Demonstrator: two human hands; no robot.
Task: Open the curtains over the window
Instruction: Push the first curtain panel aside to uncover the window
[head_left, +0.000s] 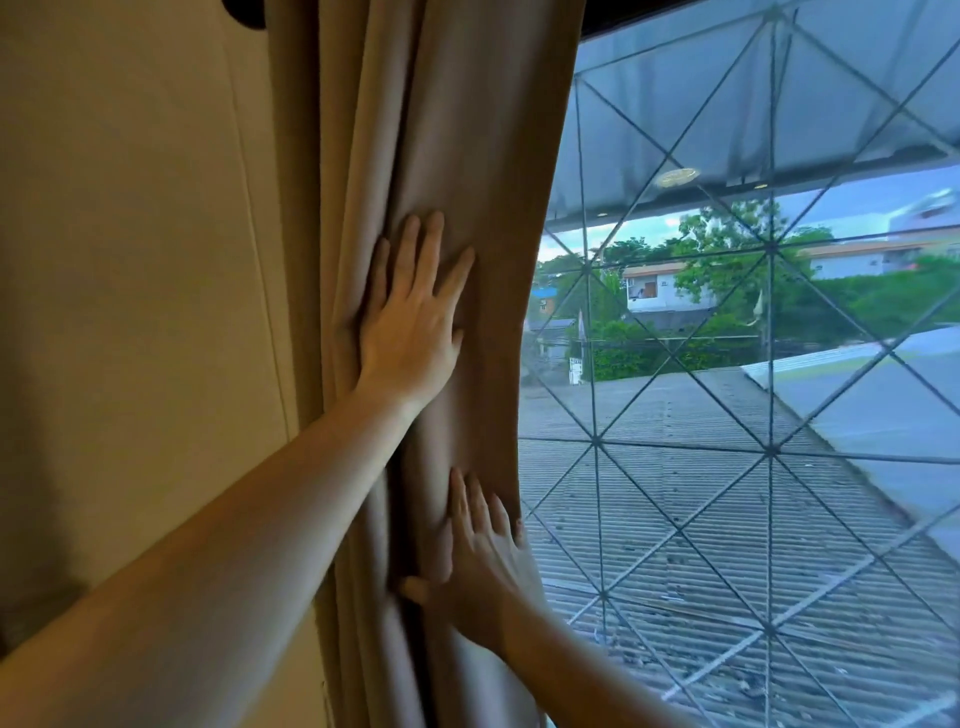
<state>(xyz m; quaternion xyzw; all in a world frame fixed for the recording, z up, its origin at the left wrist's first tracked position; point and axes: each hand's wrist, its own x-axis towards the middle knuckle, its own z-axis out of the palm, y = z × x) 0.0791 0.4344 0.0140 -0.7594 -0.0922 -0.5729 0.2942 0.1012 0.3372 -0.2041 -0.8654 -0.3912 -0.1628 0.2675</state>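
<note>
A beige curtain hangs bunched in folds at the left side of the window, whose glass is uncovered to the right. My left hand lies flat on the gathered fabric at mid height, fingers spread and pointing up. Lower down, my right hand presses flat against the curtain's right edge, fingers apart. Neither hand closes around the cloth.
A plain beige wall fills the left. The window carries a diagonal metal grille. Outside lie a corrugated roof, trees and buildings. A dark curtain rod end shows at the top left.
</note>
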